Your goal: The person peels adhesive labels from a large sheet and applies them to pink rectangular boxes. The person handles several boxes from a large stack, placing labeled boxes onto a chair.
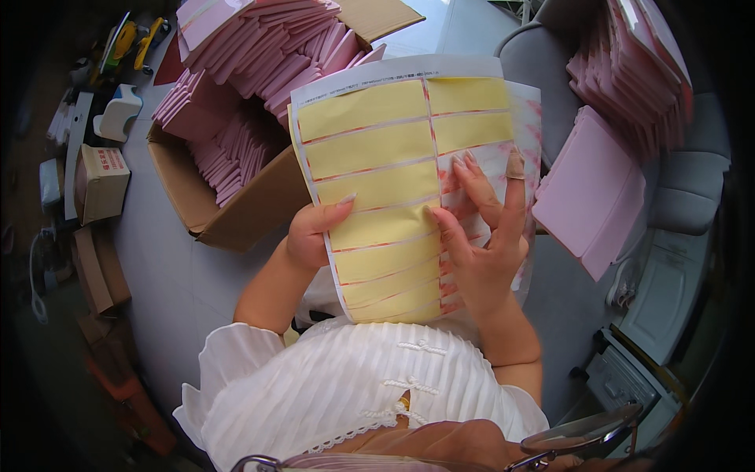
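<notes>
Upright in front of me is a sheet of yellow labels (370, 153) on white backing. Its left column is full of labels. In the right column two labels show at the top, with bare, red-marked backing below. My left hand (314, 232) grips the left edge, thumb on the front and the other fingers hidden behind. My right hand (491, 236) rests over the bare part with fingers spread, its thumb tip at the inner edge of a left-column label. A tan wrap (515, 166) covers one fingertip. Another whitish sheet (528, 118) sticks out behind on the right.
Beyond the sheet on the left, an open cardboard box (177, 181) overflows with pink padded-looking packets (259, 47). More pink packets (629, 86) are stacked on a grey chair (535, 59) at right. A small carton (102, 182) and a white drawer unit (664, 291) stand at the sides.
</notes>
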`<state>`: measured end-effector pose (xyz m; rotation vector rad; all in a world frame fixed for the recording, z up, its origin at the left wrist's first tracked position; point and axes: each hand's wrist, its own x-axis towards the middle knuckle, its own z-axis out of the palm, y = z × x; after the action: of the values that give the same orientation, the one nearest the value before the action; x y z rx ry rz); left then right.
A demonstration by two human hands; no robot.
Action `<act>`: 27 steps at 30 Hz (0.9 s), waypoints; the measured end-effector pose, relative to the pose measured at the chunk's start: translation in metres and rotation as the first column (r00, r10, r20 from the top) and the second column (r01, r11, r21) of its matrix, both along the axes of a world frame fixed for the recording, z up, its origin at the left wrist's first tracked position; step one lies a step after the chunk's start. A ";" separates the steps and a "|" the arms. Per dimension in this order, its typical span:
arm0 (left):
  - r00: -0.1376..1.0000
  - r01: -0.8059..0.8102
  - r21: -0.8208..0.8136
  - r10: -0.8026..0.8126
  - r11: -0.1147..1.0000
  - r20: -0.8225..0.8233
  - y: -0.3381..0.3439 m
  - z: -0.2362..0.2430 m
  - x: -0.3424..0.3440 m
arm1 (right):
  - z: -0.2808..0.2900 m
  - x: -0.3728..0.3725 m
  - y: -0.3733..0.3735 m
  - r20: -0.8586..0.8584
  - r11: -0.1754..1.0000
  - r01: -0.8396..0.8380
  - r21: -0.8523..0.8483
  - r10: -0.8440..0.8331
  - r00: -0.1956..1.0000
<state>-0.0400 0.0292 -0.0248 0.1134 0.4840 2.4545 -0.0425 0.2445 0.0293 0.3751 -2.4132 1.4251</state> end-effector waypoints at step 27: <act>0.982 -0.121 0.092 0.133 0.988 -0.135 0.023 -0.002 0.022 | 0.024 0.030 0.018 0.104 0.964 -0.133 -0.230 0.160 0.982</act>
<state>-0.0182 0.0520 -0.0266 0.3002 0.4623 2.6042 -0.0123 0.2629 0.0531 0.4313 -2.3258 1.8113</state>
